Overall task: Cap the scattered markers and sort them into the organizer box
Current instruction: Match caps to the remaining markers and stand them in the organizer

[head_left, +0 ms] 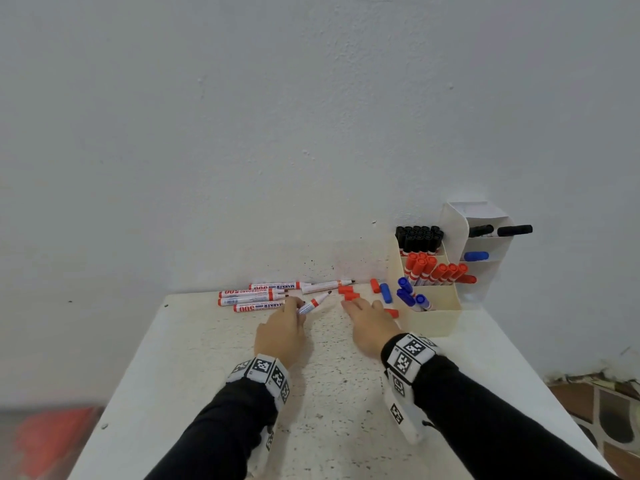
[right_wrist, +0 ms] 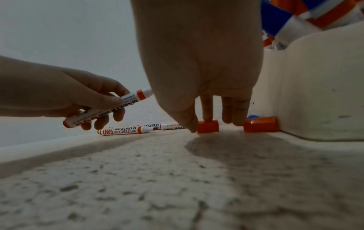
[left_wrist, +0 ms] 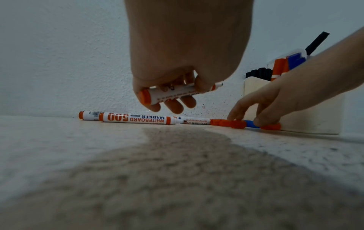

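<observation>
Left hand (head_left: 280, 329) grips uncapped marker (head_left: 313, 303) above table (head_left: 207, 375); right hand (head_left: 372, 323), fingers straight, touches red cap (right_wrist: 208, 126). Risk: cap rolls off from poor pinch; exposed tip smears.

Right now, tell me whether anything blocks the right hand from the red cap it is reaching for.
Nothing visible does. The right hand has its fingertips already down at the red cap on the table. The left hand holds the uncapped red marker off to the side.
</observation>
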`<action>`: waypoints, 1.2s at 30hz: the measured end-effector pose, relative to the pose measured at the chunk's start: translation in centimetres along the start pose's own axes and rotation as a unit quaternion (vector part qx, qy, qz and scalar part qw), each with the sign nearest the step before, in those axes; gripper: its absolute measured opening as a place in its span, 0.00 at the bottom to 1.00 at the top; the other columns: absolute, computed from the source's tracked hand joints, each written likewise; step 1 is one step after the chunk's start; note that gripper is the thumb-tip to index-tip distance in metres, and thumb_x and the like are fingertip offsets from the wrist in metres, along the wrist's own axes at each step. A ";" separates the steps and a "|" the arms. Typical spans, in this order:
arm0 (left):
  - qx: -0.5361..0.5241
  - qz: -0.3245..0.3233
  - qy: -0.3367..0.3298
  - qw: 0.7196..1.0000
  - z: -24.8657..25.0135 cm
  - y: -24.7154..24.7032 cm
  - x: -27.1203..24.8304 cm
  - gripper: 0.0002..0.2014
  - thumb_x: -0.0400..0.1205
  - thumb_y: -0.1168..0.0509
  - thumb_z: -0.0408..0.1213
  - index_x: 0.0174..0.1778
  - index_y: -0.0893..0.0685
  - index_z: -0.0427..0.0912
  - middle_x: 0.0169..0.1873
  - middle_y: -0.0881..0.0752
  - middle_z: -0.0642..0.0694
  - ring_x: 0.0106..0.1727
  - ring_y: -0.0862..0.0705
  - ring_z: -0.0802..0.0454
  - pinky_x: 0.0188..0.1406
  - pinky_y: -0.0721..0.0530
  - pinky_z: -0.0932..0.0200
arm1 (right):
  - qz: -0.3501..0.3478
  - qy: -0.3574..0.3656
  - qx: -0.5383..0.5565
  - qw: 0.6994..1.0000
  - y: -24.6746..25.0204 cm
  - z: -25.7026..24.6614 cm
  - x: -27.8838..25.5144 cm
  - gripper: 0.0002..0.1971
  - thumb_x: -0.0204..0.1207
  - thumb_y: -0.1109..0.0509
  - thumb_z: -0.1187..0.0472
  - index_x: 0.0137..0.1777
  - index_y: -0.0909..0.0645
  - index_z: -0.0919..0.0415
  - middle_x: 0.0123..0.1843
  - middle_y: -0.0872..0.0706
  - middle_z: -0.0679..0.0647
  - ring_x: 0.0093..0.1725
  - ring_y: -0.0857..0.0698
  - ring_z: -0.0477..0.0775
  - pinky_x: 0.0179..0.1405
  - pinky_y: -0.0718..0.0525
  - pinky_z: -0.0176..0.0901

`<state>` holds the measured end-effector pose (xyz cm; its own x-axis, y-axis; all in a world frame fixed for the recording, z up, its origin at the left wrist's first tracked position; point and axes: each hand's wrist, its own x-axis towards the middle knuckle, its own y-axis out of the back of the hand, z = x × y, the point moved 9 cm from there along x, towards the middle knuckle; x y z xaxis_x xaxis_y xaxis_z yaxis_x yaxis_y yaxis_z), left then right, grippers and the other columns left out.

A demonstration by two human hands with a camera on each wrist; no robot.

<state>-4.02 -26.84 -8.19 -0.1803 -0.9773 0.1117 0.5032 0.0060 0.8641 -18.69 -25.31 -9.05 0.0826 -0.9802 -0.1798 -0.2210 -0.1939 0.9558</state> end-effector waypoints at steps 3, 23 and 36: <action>0.012 0.000 0.016 1.000 -0.1 0.0 -0.1 0.11 0.87 0.50 0.40 0.64 0.30 0.47 0.54 0.17 0.51 0.51 0.18 0.50 0.60 0.22 0.46 | 0.025 -0.013 -0.015 1.000 0.1 0.3 0.8 0.30 0.75 0.45 0.75 0.77 0.38 0.58 0.76 0.37 0.59 0.72 0.36 0.63 0.69 0.29 0.53; 0.025 -0.025 0.019 0.999 -0.1 -0.7 -0.2 0.13 0.88 0.53 0.41 0.66 0.31 0.47 0.56 0.18 0.51 0.51 0.18 0.50 0.57 0.22 0.49 | 0.188 0.030 0.311 0.931 3.3 0.5 0.7 0.10 0.79 0.38 0.65 0.59 0.28 0.58 0.45 0.20 0.53 0.40 0.21 0.46 0.36 0.24 0.32; 0.009 0.010 -0.041 0.999 1.3 0.0 -0.2 0.12 0.88 0.52 0.44 0.63 0.29 0.49 0.54 0.17 0.54 0.50 0.18 0.53 0.55 0.23 0.55 | 0.256 0.004 0.473 0.843 3.9 0.9 0.6 0.08 0.76 0.33 0.66 0.47 0.29 0.55 0.43 0.18 0.49 0.41 0.20 0.47 0.38 0.23 0.32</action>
<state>-5.05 -26.35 -7.58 -0.2383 -0.9565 0.1683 0.4923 0.0304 0.8699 -20.34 -26.71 -5.68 -0.2531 -0.9453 0.2055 -0.9058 0.3062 0.2928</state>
